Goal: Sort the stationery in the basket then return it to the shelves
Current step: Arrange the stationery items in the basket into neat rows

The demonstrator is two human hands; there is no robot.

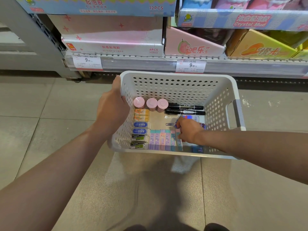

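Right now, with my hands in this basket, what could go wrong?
1. Your right hand is working beside the pastel erasers; a nudge could topple that upright row.
2. Your left hand alone grips the white basket rim; tilting it might roll the black markers and tip the pink jars.

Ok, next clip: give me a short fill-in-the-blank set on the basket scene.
1. The left hand grips the white basket's ____ wall.
2. Along the back wall stand ____ pink round tubs.
3. Beside the tubs lie two ____ markers.
4. The right hand reaches ____ the basket.

Missing words: left; three; black; into
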